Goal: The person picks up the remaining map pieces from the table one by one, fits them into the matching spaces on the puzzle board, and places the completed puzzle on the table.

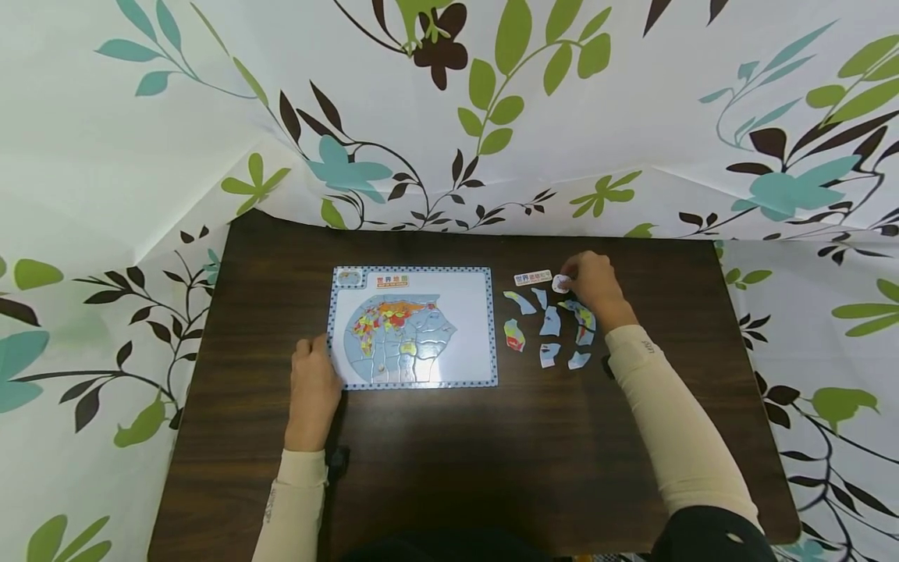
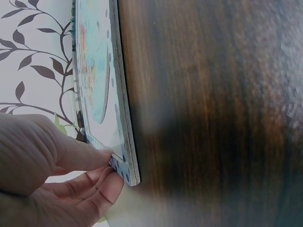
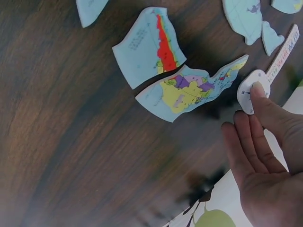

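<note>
A world map puzzle board (image 1: 472,328) with a dotted blue border lies on the dark table, its oval partly filled with map pieces. At its near left corner my left hand (image 1: 314,390) pinches the border between thumb (image 2: 90,158) and fingers. My right hand (image 1: 597,285) is beyond the loose pieces and pinches a small round white piece (image 3: 246,90) with dark marks, the thumb lying across its face. Touching distance from that piece is a white title strip (image 1: 533,278) with coloured lettering. Nearest below are map pieces with yellow and purple land (image 3: 184,92) and with red land (image 3: 154,49).
Several loose blue map pieces (image 1: 551,321) lie right of the board, among them a red and yellow one (image 1: 514,336). A dark wooden table (image 1: 435,460) carries everything. Behind it hangs a white sheet (image 1: 421,117) printed with leaves.
</note>
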`<state>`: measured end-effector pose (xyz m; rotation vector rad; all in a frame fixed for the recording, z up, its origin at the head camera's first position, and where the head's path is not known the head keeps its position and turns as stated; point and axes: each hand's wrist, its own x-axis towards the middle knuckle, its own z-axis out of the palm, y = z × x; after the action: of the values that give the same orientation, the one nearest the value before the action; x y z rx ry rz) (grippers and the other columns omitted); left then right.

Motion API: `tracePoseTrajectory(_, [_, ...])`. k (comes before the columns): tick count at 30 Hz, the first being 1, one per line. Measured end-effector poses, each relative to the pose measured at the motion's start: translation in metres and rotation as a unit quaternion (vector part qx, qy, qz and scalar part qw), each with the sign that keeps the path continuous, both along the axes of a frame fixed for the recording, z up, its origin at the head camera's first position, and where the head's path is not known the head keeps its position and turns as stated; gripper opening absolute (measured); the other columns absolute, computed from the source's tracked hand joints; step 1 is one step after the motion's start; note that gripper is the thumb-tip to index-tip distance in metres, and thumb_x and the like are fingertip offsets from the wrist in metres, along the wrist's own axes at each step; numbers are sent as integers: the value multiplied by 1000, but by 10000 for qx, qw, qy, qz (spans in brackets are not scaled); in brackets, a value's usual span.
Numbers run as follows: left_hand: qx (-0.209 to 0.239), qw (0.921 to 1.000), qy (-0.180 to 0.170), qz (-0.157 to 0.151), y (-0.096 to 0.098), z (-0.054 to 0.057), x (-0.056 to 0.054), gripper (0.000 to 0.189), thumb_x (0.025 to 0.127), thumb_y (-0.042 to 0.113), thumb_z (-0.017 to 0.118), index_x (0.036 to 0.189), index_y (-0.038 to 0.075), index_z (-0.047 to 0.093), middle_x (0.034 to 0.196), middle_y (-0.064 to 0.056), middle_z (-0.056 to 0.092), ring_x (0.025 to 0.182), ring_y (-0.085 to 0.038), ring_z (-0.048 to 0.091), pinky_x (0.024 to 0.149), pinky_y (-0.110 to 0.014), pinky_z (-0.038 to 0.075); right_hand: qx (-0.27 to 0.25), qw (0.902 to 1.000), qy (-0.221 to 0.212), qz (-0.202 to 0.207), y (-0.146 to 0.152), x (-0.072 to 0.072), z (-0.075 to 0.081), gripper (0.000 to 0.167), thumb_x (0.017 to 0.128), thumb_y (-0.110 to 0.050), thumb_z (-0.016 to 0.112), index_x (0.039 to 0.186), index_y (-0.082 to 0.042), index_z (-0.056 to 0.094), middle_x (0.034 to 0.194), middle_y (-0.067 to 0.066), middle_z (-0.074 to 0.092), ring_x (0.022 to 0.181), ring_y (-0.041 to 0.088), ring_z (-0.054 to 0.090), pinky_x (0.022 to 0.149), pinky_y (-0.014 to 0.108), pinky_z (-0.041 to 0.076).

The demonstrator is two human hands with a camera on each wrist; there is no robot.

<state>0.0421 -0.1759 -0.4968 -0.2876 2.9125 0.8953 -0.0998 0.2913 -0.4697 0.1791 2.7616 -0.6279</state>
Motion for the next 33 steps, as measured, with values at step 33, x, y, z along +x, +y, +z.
tracePoseTrajectory(33, [24, 9999, -144, 37, -1, -1, -1, 43, 94, -18, 62, 136, -17, 58, 126, -40, 54, 117, -58, 56, 90, -67, 54, -1020, 9927, 567, 303, -97, -36, 33, 15, 99, -9, 76, 110, 0, 82, 110, 20, 79, 97, 31, 71, 87, 44, 59])
